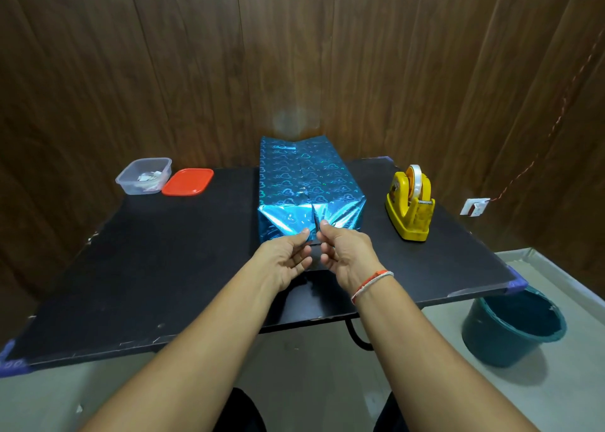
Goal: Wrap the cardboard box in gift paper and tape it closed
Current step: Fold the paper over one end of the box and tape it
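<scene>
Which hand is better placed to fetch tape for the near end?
Probably the right hand: the tape dispenser stands on its side of the wrapped box, while the left hand could keep holding the fold.

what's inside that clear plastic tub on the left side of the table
The clear tub holds a few small pale scraps, possibly paper or tape; too small to identify. Its red lid lies beside it, so it is open.

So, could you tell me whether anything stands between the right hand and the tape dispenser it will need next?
Nothing visible does. The right hand is at the near end of the wrapped box, and the tape dispenser stands to its right with only bare table between them.
</scene>
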